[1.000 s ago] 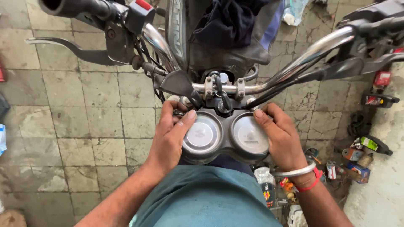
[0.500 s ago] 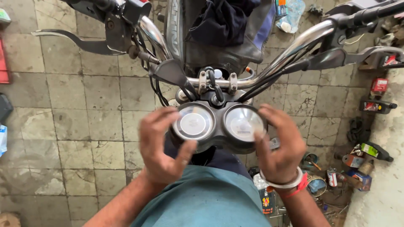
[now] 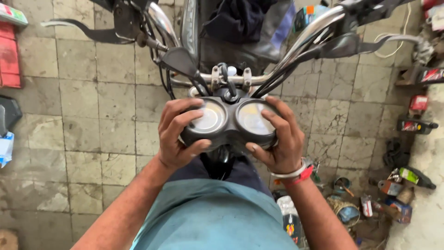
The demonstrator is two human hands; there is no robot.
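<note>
A: Head view, starting at the left edge: what sits on the tiled floor point(image 3: 92, 139) there?

B: A red box point(image 3: 9, 55) and a dark object below it, both cut off by the frame, so their full shapes cannot be made out. Above them a brake lever point(image 3: 78, 28) reaches out from the left handlebar, whose grip is out of frame.

A: And the left hand point(image 3: 178, 136)?

B: It grips the left side of the twin-dial instrument cluster point(image 3: 229, 122), fingers curled over the rim of the left dial, thumb pressed under the housing. The forearm runs down to the bottom edge.

A: Where is the cluster itself?

B: Centre of the picture, just below the handlebar clamp point(image 3: 229, 76), held between both hands. The 2 round faces catch glare, so needles and markings cannot be read. What lies under the housing is hidden by the hands and by the person's teal shirt point(image 3: 208, 217).

A: The right hand point(image 3: 277, 139)?

B: Closed on the right side of the cluster, fingers over the right dial's rim, thumb beneath. A silver bangle point(image 3: 289, 173) and a red band sit on that wrist.

A: Further right?

B: The chrome handlebar point(image 3: 305, 37) rises toward the top right, with black cables beside it; its end is cut off. A dark cloth point(image 3: 240, 18) lies on the bike behind it. On the floor at the right are small cans and bottles point(image 3: 393, 185), too cluttered to tell apart.
</note>
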